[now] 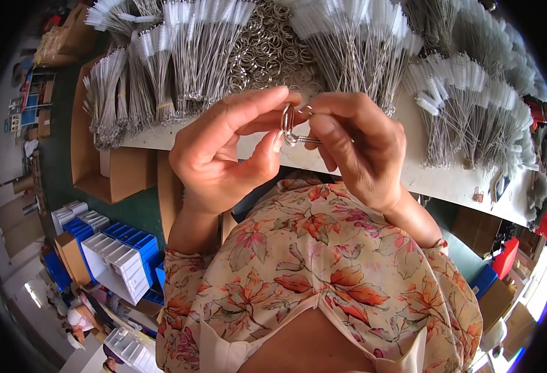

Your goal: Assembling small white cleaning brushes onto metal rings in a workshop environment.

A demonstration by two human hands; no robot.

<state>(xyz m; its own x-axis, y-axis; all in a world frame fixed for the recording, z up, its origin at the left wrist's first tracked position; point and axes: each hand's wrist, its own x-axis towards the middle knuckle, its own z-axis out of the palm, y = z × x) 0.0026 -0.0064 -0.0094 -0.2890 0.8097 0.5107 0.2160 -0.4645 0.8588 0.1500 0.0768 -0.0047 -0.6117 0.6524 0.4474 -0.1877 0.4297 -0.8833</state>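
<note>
Both my hands are raised close together over the near edge of the table. Between thumb and fingers, my left hand (214, 149) pinches a shiny metal split ring (285, 117), held on edge. My right hand (368, 146) grips a twisted wire stem (307, 140) with its thumb and fingers closed. The stem's looped end (292, 139) meets the bottom of the ring; whether it is threaded on I cannot tell. A small curved bit of metal (305, 110) shows at my right fingertips. The rest of the stem is hidden by that hand.
Beyond my hands lies a heap of metal rings (267, 53). Bundles of wire-stemmed brushes with white bristles flank it, left (202, 50) and right (354, 50), with more at the far right (472, 112). A cardboard box (118, 183) and blue-and-white bins (121, 258) stand left.
</note>
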